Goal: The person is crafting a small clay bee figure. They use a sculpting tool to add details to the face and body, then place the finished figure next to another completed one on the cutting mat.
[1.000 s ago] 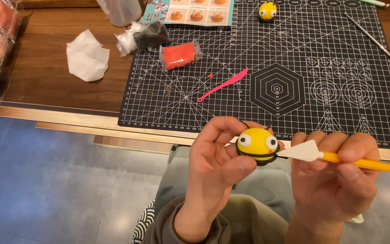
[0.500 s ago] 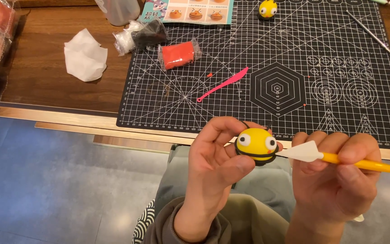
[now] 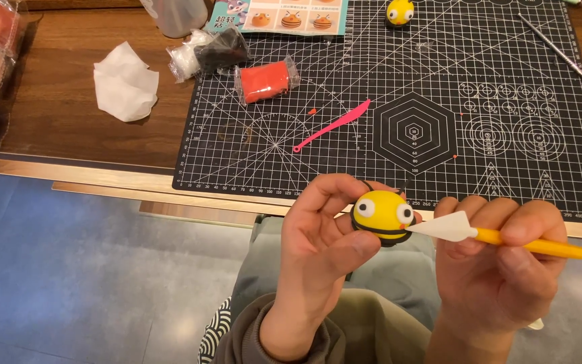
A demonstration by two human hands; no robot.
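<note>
Head view: left hand clasping yellow clay bee between thumb and fingers, held over the lap, just below black cutting mat. Right hand gripping yellow modelling tool, white tip touching bee's side. Pink plastic knife lying on mat, beside wrapped red clay.

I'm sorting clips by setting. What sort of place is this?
Probably a hobby craft desk at home or in a small studio. A gridded black cutting mat lies on a wooden table, with bagged modelling clay and a pink sculpting tool on it, and the left hand holds a clay bee.
</note>
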